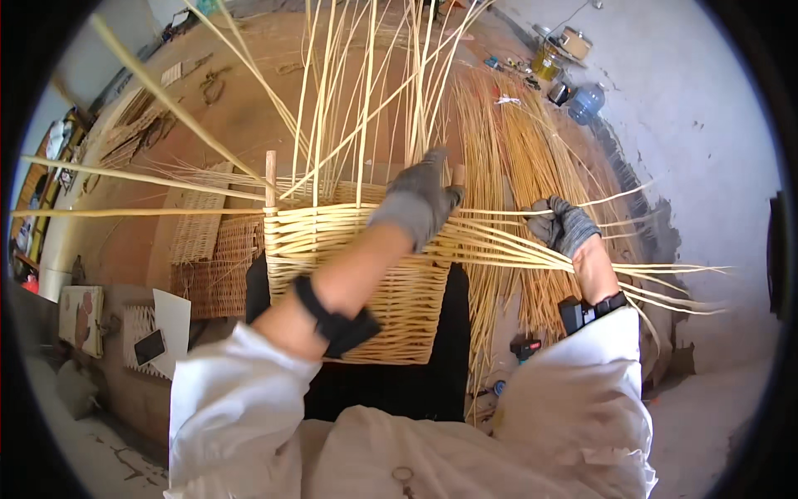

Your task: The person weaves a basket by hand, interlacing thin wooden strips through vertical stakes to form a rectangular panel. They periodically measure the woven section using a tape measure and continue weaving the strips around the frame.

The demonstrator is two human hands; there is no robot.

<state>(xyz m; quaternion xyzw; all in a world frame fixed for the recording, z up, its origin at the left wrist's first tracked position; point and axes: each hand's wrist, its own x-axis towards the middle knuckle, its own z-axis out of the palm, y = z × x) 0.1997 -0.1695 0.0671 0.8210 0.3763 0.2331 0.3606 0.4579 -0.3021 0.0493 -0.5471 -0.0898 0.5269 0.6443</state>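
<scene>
A pale woven wicker basket (357,308) stands against my lap, with wooden posts at its upper corners. My gloved left hand (418,198) is at the top of the near wall, next to the right corner post (458,175) and the upright rods (363,108). Its fingers are blurred and partly hidden, so its grip is unclear. Out to the right, my gloved right hand (565,226) is closed around a willow rod (499,211) that runs from the basket's corner. Several more rod ends (515,245) fan out below it, under my right wrist.
Long loose rods (490,141) lie in a heap on the floor to the right. Wicker panels (220,249) lean at left, near a phone (150,348). A blue water jug (587,103) stands by the wall. Long rods stick out leftward from the basket's left corner.
</scene>
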